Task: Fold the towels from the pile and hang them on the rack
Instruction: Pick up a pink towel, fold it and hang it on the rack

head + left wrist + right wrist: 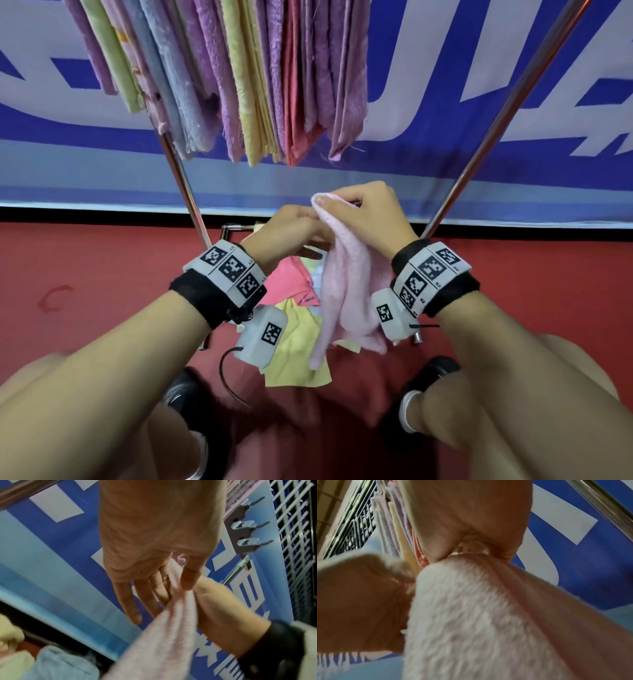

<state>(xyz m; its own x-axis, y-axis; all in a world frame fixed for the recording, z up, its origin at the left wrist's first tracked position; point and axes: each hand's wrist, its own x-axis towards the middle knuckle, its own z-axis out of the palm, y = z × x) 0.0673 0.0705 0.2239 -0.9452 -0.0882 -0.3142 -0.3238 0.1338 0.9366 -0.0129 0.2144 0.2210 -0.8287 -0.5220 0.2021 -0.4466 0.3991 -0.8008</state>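
A light pink towel (349,294) hangs bunched between both hands, below the rack's hung towels (239,68). My right hand (329,202) pinches its top corner, fingers curled. My left hand (308,219) sits just left of it and pinches the towel's edge. In the left wrist view the thumb (188,577) presses the pink towel (164,642) against nearly straight fingers. The right wrist view shows the right hand (471,547) closed on the pink towel (471,615). The pile (294,349) of pink and yellow towels lies under the hands.
Two slanted metal rack poles (185,192) (496,130) flank the hands. A blue and white banner (479,171) hangs behind, above a red floor (85,274). My knees and black shoes (428,377) are at the bottom. A wire grid (295,547) stands to one side.
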